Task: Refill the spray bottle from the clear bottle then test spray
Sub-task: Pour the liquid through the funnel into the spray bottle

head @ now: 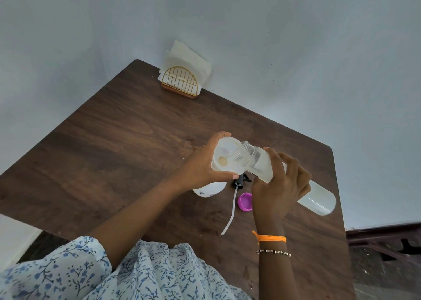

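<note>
Two bottles meet over the middle of the dark wood-grain bench point(114, 140), which sits pushed into a corner of pale blue-grey walls point(273, 37). At the bench's far corner I see a gold wire napkin holder point(181, 83) packed with white napkins. My left hand point(200, 165) is wrapped around the white spray bottle point(222, 156), which stands roughly upright with its open top tipped toward the camera, its base near the bench's centre. My right hand point(279, 188) is gripping the clear bottle point(296, 181), fingers curled over its body. That bottle's long axis runs from the bench's right edge in toward the centre, lying close to horizontal; its threaded open neck point(246, 154) points left and rests at the mouth of the spray bottle, while its rounded base hangs out past the right edge. On the bench just beneath the hands lie the black spray head with its pale dip tube point(231, 211) trailing toward the near edge, and a purple cap point(245, 201) just beside it.
</note>
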A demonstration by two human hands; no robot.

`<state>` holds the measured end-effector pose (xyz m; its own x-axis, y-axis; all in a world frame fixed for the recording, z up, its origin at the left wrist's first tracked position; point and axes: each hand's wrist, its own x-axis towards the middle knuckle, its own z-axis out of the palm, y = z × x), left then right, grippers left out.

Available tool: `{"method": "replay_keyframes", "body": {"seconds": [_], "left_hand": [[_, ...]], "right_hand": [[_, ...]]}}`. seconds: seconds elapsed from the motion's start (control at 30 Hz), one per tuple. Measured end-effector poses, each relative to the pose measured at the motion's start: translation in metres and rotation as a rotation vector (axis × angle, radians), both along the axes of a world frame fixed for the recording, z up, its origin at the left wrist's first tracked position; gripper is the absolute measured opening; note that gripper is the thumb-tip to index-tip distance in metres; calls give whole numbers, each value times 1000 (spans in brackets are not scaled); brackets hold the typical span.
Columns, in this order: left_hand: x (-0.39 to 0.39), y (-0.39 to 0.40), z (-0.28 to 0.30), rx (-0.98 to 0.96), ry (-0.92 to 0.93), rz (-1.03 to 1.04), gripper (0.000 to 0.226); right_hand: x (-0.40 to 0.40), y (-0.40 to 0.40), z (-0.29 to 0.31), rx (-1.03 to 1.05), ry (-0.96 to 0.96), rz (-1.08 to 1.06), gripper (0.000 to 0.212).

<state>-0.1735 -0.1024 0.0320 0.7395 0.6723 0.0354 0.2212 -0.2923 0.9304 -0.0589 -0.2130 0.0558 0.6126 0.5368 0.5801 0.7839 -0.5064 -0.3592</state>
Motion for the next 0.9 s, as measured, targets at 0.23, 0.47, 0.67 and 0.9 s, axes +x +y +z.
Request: {"method": "replay_keyframes", "body": {"seconds": [0.23,0.47,0.67,0.9], "left_hand": [[0,-1,1,-1,-6,-6,89],[1,0,0,15,-2,-3,88],[1,0,-1,13,6,1,89],[0,0,1,-4,-11,-3,89]], "right_hand": [[0,-1,0,-2,-10,-4,57],[0,0,1,0,-2,-6,57],[0,0,1,-3,-9,-1,57],[0,0,1,-3,-5,-8,57]]}}
